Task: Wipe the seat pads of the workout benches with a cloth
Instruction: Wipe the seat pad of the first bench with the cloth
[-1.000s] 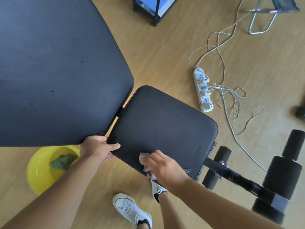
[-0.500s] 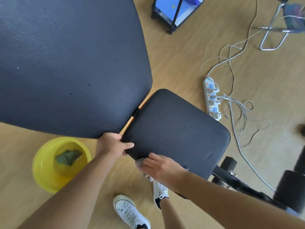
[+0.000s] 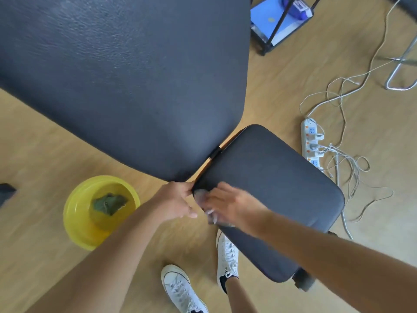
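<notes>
Two black pads made up the bench: the back pad (image 3: 126,82) and the seat pad (image 3: 273,190), parted by a narrow gap. The left hand (image 3: 174,203), fingers curled, gripped the seat pad's near-left corner. The right hand (image 3: 228,205), blurred, pressed one pale cloth (image 3: 199,196) flat on that corner edge. One yellow bowl (image 3: 74,213) stood on open floor (image 3: 33,154) beside the bench; one power strip (image 3: 312,141) lay beyond the seat pad's far edge.

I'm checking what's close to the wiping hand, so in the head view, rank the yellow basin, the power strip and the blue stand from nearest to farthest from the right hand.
From the right hand, on the seat pad's near corner:
1. Yellow basin, on the floor to its left, beyond the left hand.
2. Power strip, on the floor up and to the right, past the seat pad.
3. Blue stand, at the top of the view, farthest.
</notes>
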Demonstrator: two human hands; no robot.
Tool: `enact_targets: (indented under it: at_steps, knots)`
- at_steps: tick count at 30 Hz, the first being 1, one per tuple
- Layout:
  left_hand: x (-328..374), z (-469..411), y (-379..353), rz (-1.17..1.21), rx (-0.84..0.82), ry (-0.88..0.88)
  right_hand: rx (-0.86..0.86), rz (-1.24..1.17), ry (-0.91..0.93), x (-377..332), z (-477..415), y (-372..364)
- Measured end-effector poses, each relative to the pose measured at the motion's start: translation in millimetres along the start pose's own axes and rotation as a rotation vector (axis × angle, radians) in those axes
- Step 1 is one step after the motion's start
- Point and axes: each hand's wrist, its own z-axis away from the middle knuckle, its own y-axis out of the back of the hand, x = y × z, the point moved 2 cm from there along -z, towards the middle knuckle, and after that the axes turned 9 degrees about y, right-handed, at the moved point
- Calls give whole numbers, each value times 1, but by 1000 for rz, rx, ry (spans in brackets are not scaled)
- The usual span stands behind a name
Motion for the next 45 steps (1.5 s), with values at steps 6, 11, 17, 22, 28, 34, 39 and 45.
enact_targets:
  at_steps: [6,11,17,22,28,34,39,45]
  knots:
    - [-17,8,-15,255,-24,7,455,-279,-984,14,-35,1]
    - [-22,16,-22,383,-62,-32,-106,-97,-42,-12,17,-5]
    - [-20,14,-22,405,-44,28,503,-219,-1146,27,-8,6]
    - [-23,10,-20,306,-69,-12,43,-179,-308,-34,23,-14]
    - [-11,21,-21,71,4,-17,492,-271,-1063,34,28,31]
    - [-12,26,-27,102,-57,16,293,-264,-600,-28,-28,-24]
    - [-10,21,-28,129,7,28,156,41,-230,39,-9,8]
    - [18,19,-32,-70,347,66,455,-122,-829,34,-56,4]
